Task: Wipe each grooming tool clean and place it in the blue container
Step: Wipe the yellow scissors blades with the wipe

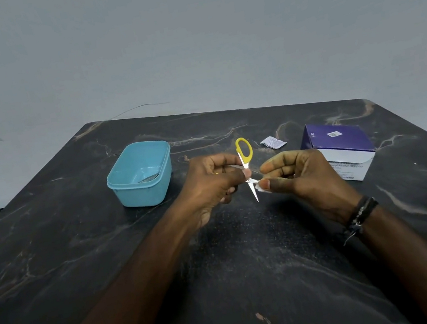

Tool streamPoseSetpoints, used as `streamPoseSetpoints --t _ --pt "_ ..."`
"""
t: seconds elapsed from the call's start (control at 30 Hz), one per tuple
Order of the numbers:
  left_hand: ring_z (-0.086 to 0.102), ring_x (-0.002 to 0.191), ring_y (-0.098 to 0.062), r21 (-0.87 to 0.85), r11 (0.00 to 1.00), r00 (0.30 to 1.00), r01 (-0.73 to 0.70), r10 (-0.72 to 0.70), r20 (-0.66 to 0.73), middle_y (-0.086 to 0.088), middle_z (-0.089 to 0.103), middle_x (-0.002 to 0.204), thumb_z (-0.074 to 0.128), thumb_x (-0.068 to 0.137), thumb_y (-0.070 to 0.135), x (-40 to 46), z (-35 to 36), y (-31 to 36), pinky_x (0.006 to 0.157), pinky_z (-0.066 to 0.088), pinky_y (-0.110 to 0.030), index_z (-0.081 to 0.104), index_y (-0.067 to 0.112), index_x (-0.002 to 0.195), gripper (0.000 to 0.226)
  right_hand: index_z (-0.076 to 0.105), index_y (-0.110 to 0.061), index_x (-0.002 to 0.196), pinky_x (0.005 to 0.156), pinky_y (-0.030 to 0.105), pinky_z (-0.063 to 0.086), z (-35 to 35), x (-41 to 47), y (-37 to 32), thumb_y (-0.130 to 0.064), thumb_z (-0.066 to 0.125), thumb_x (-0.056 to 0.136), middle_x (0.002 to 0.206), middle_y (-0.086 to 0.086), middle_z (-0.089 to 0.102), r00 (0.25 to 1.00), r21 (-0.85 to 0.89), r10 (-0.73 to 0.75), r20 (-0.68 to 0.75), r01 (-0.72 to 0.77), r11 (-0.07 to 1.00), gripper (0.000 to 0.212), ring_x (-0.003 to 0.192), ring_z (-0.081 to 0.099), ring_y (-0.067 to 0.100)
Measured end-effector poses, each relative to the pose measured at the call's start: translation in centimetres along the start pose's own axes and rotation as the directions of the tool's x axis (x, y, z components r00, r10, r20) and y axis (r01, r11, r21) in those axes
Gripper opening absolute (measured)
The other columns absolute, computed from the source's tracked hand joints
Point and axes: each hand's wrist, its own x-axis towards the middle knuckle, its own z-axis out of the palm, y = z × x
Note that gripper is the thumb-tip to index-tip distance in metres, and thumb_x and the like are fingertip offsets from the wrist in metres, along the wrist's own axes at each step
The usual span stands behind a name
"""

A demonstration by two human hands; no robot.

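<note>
Small scissors [245, 153] with yellow handles and thin silver blades hang above the middle of the dark table, tips pointing toward me. My left hand [210, 185] grips them near the pivot, one yellow loop hidden in its fingers. My right hand [297, 172] pinches a small white wipe [259, 188] against a blade. The blue container [121, 178] stands to the left of my hands, with a metal tool [149, 177] lying inside it.
A purple and white box of alcohol wipes [338, 151] sits at the right. A torn white wipe sachet [273, 142] lies behind my right hand. The black marbled table [83, 270] meets a grey wall at the back.
</note>
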Motion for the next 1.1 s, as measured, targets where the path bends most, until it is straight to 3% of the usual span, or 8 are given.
streamPoseSetpoints --t 0.2,0.37,0.47,0.63,0.77,0.87,1.1 --pt "0.041 0.043 -0.007 0.012 1.0 0.999 0.001 -0.001 0.033 -0.01 0.061 0.07 0.075 0.079 0.0 -0.1 0.3 -0.2 0.039 0.029 -0.016 0.068 -0.002 0.102 0.024 0.069 -0.003 0.088 0.075 0.027 0.058 0.4 0.0 0.1 0.008 0.077 0.071 0.077 0.013 0.073 1.0 0.03 -0.017 0.014 0.016 0.999 0.022 0.071 0.07 0.018" --pt "0.04 0.042 -0.006 -0.121 0.991 0.995 -0.06 0.05 -0.08 -0.013 0.063 0.078 0.07 0.082 -0.004 0.1 -0.1 0.2 0.037 0.029 -0.015 0.067 0.001 0.095 0.015 0.068 0.0 0.09 0.054 0.014 0.049 -0.1 0.1 -0.5 0.003 0.08 0.068 0.074 0.013 0.073 0.995 0.132 0.025 -0.099 -0.012 0.991 0.026 0.057 0.066 0.011" --pt "0.04 0.043 -0.006 -0.202 0.974 0.984 -0.103 0.07 -0.165 -0.012 0.063 0.079 0.069 0.083 -0.002 0.1 0.5 -0.1 0.037 0.029 -0.015 0.067 0.004 0.096 0.014 0.067 -0.004 0.089 0.046 0.016 0.04 0.0 0.0 -0.5 -0.009 0.082 0.06 0.069 0.008 0.073 0.98 0.228 0.102 -0.174 -0.061 0.972 0.033 0.052 0.062 0.01" --pt "0.04 0.045 -0.008 -0.308 0.936 0.957 -0.17 0.083 -0.278 0.0 0.065 0.068 0.07 0.083 -0.001 -0.1 2.2 -0.7 0.038 0.029 -0.016 0.067 0.01 0.09 0.013 0.068 -0.008 0.091 0.052 0.023 0.034 1.3 0.1 -0.1 -0.013 0.084 0.061 0.072 0.005 0.073 0.959 0.312 0.169 -0.226 -0.093 0.945 0.035 0.057 0.065 0.011" --pt "0.041 0.046 -0.008 -0.337 0.924 0.951 -0.181 0.076 -0.301 -0.001 0.066 0.071 0.07 0.083 0.0 -0.2 2.6 -0.7 0.039 0.03 -0.016 0.068 0.01 0.092 0.013 0.067 -0.005 0.093 0.051 0.022 0.034 1.6 0.2 -0.2 -0.018 0.083 0.054 0.075 0.009 0.073 0.951 0.345 0.148 -0.27 -0.048 0.937 0.044 0.057 0.066 0.011" --pt "0.041 0.047 -0.009 -0.345 0.922 0.951 -0.177 0.07 -0.301 -0.001 0.068 0.073 0.071 0.083 0.001 -0.3 2.6 -0.7 0.039 0.031 -0.016 0.068 0.011 0.092 0.014 0.068 -0.007 0.09 0.051 0.021 0.036 1.1 0.3 -0.2 -0.016 0.082 0.057 0.073 0.006 0.075 0.951 0.381 0.129 -0.282 -0.013 0.925 0.037 0.059 0.066 0.013" --pt "0.042 0.047 -0.009 -0.341 0.924 0.949 -0.17 0.06 -0.31 -0.002 0.067 0.074 0.071 0.083 0.001 -0.4 2.7 -0.5 0.039 0.031 -0.017 0.068 0.011 0.092 0.014 0.068 -0.004 0.094 0.054 0.026 0.033 1.5 0.3 0.0 -0.021 0.083 0.053 0.079 0.011 0.074 0.955 0.343 0.13 -0.265 -0.032 0.939 0.047 0.061 0.067 0.013"
